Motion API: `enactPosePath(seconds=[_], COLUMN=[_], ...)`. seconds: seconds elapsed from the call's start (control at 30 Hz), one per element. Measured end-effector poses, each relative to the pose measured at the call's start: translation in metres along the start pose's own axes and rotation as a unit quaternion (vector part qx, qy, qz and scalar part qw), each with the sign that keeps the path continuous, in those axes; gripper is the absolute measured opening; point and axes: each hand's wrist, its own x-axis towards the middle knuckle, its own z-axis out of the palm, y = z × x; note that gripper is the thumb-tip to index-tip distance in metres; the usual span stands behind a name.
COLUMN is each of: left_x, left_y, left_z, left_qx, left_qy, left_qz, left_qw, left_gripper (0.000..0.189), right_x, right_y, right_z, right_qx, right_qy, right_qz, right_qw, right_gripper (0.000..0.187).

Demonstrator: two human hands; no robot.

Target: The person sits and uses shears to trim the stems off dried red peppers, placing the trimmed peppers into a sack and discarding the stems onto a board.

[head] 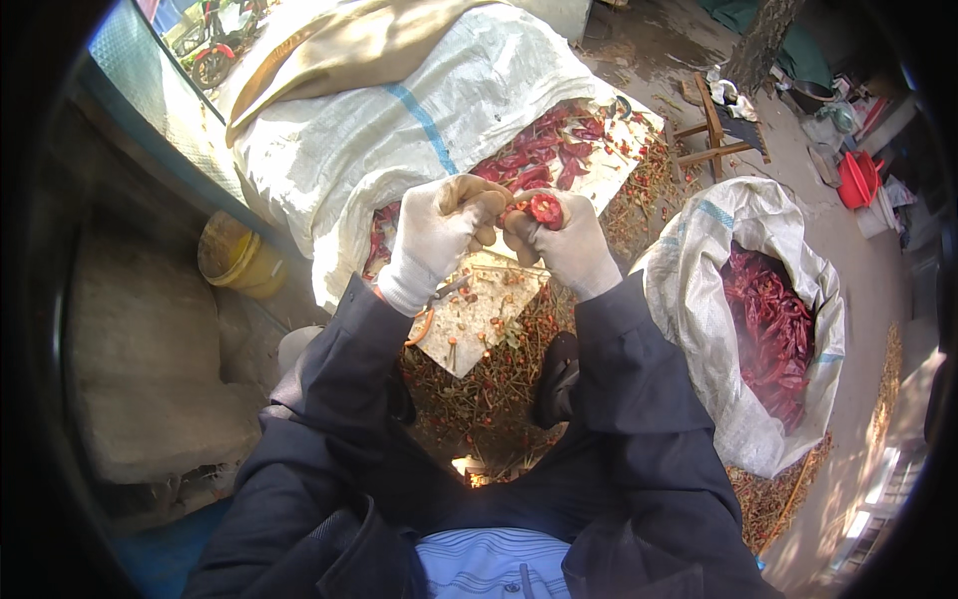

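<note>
Both my hands wear white work gloves and meet fingertip to fingertip in front of me. My right hand (570, 238) grips a dried red chili pepper (545, 211), its cut or opened end facing up. Curled fingers of my left hand (441, 232) come close to the pepper; whether they pinch anything is hidden. Below my left wrist, scissors (449, 288) with orange handles lie at a pale board (468, 352) strewn with stem ends. Beyond my hands, red chili peppers (535, 153) spill from a large white woven sack (359, 153) with a blue stripe.
An open white woven sack (685, 299) holding dried red chilies (767, 329) stands at right. Stem litter (509, 389) covers the ground between my shoes. A yellow bucket (243, 258) stands left; a wooden folding stool (715, 131), a tree trunk (762, 45) and a red plastic container (858, 180) are farther right.
</note>
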Motion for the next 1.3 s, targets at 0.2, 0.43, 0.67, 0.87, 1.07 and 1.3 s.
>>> enactPosePath(seconds=[0.2, 0.43, 0.67, 0.87, 1.07, 1.3], left_x=[0.001, 0.008, 0.031, 0.035, 0.037, 0.043], left_y=[-0.016, -0.03, -0.026, -0.079, -0.122, -0.136], left_z=[-0.008, -0.018, -0.081, -0.068, -0.049, -0.056], left_qx=[-0.161, -0.272, 0.099, 0.569, 0.684, 0.653], left_qy=[-0.06, -0.008, -0.005, -0.051, -0.082, -0.025], left_qz=[-0.048, -0.046, -0.122, -0.021, 0.006, 0.086], left_qw=[0.984, 0.961, 0.988, 0.82, 0.725, 0.752], left_gripper=[0.031, 0.031, 0.022, 0.033, 0.035, 0.016], right_x=[-0.002, -0.001, 0.001, -0.002, -0.001, 0.002], right_y=[-0.004, -0.001, 0.007, 0.004, -0.002, -0.002], right_z=[0.001, 0.008, -0.02, -0.02, -0.016, -0.017], right_qx=[0.027, 0.061, 0.114, 0.112, 0.122, 0.094], right_qy=[0.001, 0.019, 0.081, 0.083, 0.078, 0.097], right_qz=[-0.008, -0.015, -0.036, -0.022, -0.007, 0.024], right_qw=[1.0, 0.998, 0.99, 0.99, 0.99, 0.99], right_gripper=[0.012, 0.015, 0.032, 0.021, 0.017, 0.015])
